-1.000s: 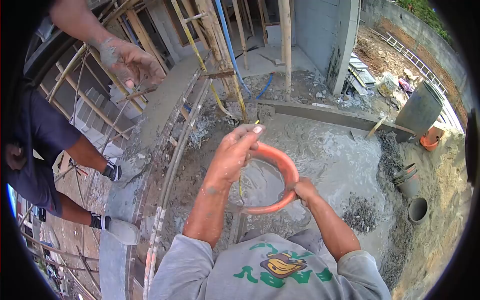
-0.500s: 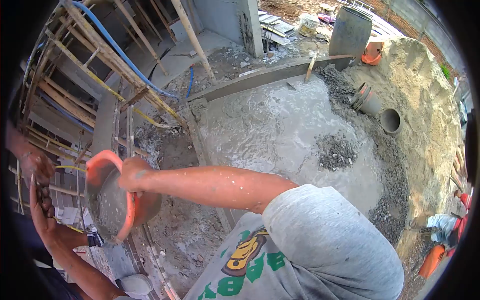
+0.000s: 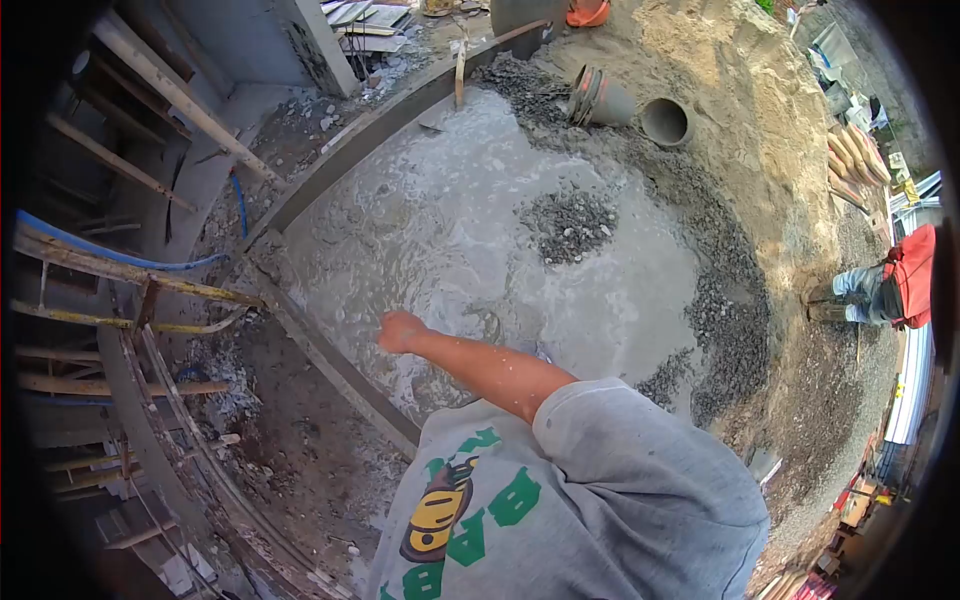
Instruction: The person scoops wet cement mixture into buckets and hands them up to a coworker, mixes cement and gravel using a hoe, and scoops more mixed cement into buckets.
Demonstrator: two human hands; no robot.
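Observation:
My right hand [image 3: 401,332] hangs over the left part of the wet grey mix [image 3: 465,250]. Its fingers look curled into a loose fist, seen from the back, and nothing shows in it. The arm reaches in from the grey shirt at the bottom. My left hand is out of view. Below and left of the right hand runs the low grey edging [image 3: 340,370] of the mix. A dark mound of gravel [image 3: 568,222] sits in the mix.
Buckets [image 3: 603,98] and an open round container [image 3: 667,122] lie on sand at the top. A wooden handle [image 3: 460,75] stands at the mix's far edge. Bamboo poles [image 3: 150,85] and rails [image 3: 180,410] are at left. A person in red [image 3: 908,277] is at right.
The view has swung right. The orange-rimmed bucket, my left hand and the co-worker at left have gone out of view. My right hand has left the bucket and is over the mix.

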